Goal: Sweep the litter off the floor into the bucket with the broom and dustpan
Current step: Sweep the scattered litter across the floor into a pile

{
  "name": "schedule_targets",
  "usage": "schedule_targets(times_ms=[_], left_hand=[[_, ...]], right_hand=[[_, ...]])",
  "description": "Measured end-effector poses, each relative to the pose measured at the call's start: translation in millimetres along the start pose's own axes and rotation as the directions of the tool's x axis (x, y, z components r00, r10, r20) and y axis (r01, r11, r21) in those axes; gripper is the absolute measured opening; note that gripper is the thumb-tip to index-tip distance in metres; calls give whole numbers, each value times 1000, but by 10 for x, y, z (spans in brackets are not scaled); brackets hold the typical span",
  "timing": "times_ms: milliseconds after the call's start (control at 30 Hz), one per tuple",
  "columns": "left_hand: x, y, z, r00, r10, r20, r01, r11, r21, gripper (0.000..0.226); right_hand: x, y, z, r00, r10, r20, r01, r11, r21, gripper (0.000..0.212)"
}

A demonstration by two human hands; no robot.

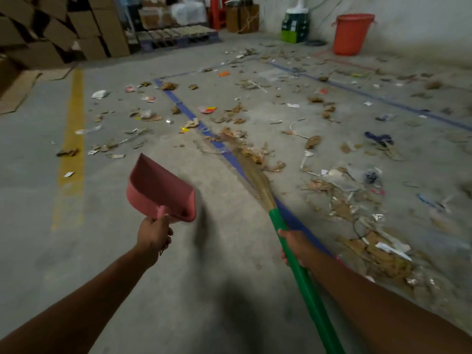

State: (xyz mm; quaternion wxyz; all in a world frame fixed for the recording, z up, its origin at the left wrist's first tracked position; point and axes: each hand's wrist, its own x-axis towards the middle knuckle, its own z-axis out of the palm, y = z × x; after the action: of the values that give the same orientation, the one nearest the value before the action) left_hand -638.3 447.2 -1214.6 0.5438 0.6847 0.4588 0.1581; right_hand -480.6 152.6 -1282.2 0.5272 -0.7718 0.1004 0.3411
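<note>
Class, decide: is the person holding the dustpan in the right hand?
No, the left hand grips the dustpan by its handle; the right hand grips the broom.

A grey concrete floor fills the room, dull and scuffed under dim, even light. At the far side lies a wooden pallet loaded with cartons and white sacks. Left of the pallet a tall stack of cardboard boxes leans in uneven rows, with flattened cardboard sheets on the floor below it. Right of the pallet stand a red plastic stool, a brown carton tied with string and a green-and-white box, near a pale, stained wall. Nearer than the pallet, a worn yellow line and blue tape lines run across the floor
</note>
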Motion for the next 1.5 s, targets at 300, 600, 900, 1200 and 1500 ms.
schedule_targets(times_ms=[300, 600, 900, 1200, 1500], left_hand=[[-73, 148, 385, 997, 45, 59, -45, 999, -5, 26], [-196, 88, 339, 998, -42, -44, 43, 999, 18, 36], [-329, 181, 642, 997, -12, 80, 10, 1000, 26, 33], [-208, 373, 917, 982, 93, 165, -88, 996, -33, 39], [-35, 277, 884, 978, 23, 206, -5, 996, -87, 42]], right_hand=[[-242, -401, -615, 997, -40, -67, 54, 971, 231, 35], [-579, 462, -198, 982, -87, 165, 143, 919, -367, 26], [-403, 486, -887, 991, 85, -107, -92, 994, -66, 40], [-589, -154, -1004, 973, -135, -186, 139, 990, 5, 33], [-680, 133, -409, 994, 85, -72, -95, 984, -152, 37]])
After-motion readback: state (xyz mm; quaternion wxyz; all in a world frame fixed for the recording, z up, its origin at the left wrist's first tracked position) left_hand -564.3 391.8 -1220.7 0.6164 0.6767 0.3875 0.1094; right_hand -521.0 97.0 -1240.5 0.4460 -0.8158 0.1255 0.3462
